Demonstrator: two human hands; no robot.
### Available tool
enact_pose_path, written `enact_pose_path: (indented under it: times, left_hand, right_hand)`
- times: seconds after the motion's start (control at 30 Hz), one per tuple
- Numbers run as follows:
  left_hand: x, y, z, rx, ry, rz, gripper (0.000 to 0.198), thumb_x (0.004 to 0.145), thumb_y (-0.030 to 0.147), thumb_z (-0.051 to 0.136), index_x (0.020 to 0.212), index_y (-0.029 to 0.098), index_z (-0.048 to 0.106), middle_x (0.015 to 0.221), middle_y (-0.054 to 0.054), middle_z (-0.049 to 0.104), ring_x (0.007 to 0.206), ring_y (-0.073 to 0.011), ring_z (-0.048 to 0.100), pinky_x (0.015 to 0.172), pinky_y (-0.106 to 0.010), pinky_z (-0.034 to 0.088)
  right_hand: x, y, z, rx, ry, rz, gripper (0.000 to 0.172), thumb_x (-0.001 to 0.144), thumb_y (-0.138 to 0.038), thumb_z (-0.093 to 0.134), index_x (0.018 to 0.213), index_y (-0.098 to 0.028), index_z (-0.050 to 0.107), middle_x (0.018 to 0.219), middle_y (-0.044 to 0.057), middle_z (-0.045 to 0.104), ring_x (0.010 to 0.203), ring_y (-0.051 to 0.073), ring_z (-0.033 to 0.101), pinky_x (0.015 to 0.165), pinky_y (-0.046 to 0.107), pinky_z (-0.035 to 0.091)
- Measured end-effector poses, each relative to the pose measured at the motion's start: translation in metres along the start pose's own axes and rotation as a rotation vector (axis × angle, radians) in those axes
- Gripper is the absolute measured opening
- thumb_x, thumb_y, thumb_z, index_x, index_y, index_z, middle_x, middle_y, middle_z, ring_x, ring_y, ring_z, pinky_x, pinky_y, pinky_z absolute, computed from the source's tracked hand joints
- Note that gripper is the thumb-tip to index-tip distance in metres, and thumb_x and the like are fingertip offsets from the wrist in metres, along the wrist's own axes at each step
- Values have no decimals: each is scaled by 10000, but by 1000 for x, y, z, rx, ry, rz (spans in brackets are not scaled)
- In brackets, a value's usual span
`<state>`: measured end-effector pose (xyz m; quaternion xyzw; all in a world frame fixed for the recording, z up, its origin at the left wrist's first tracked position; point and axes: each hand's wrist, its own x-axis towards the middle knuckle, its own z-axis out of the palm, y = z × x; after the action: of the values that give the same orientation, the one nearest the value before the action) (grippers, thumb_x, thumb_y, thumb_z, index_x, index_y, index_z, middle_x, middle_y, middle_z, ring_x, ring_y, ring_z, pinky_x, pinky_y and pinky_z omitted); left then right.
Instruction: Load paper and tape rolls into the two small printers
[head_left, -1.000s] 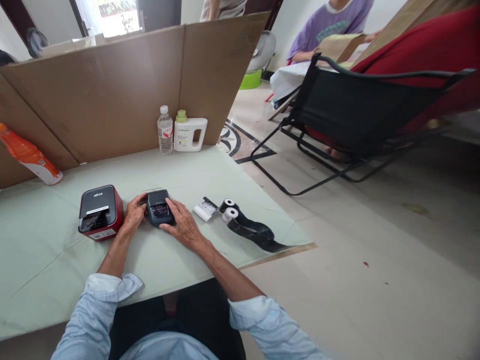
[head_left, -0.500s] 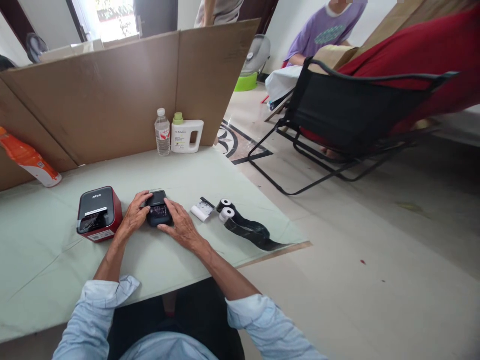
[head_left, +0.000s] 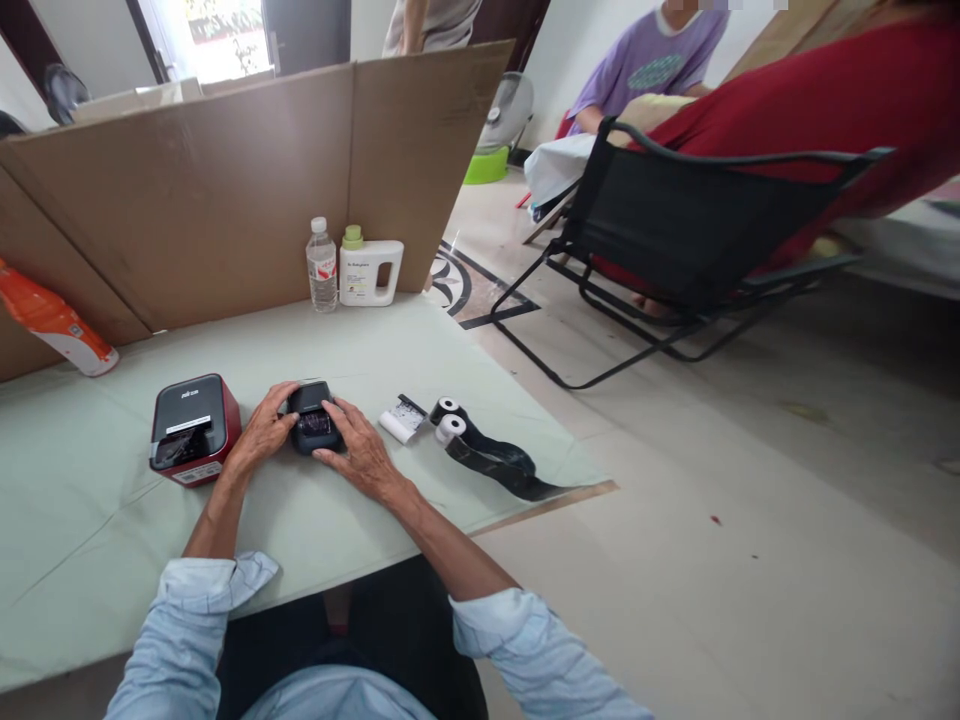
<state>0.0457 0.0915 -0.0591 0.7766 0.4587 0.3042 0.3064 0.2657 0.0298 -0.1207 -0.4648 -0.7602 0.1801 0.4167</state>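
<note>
A small dark label printer sits on the pale green table, and both my hands grip it. My left hand curls round its left side. My right hand holds its right side with the thumb on top. A bigger red and black printer stands just left of my left hand. To the right lie a white paper roll and two rolls with black wrapping trailing toward the table's edge.
A cardboard screen walls the back of the table. A water bottle and a white jug stand against it; an orange bottle lies far left. A black folding chair and other people are to the right.
My left fingers have shifted slightly over the top of the small printer. The view has drifted a little rightward. Nothing else has moved.
</note>
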Motion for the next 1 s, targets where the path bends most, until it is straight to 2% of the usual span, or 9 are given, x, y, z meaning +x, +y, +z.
enact_pose_path:
  times: [0.37, 0.63, 1.0]
  left_hand:
    - [-2, -2, 0, 3, -13, 27, 513, 940, 258, 555, 1451, 213, 570, 1542, -123, 544, 1464, -255, 491, 1271, -471, 354]
    - [-5, -10, 6, 8, 23, 52, 497, 968, 293, 541, 1461, 230, 563, 1549, -122, 536, 1473, -256, 478, 1281, -484, 337]
    - [-7, -9, 8, 19, 31, 71, 458, 1011, 319, 501, 1453, 217, 566, 1538, -131, 539, 1472, -248, 475, 1289, -484, 325]
  right_hand:
    - [-1, -1, -2, 13, 23, -8, 775, 921, -427, 746, 1598, -234, 421, 1605, 193, 452, 1488, 344, 469, 1214, 550, 445]
    - [-3, 2, 0, -8, 54, -48, 601, 930, -434, 738, 1474, -240, 573, 1571, 184, 497, 1414, 338, 540, 1165, 548, 493]
    - [-3, 1, 0, -14, 57, -52, 570, 930, -434, 736, 1445, -239, 589, 1545, 182, 519, 1427, 333, 527, 1171, 550, 485]
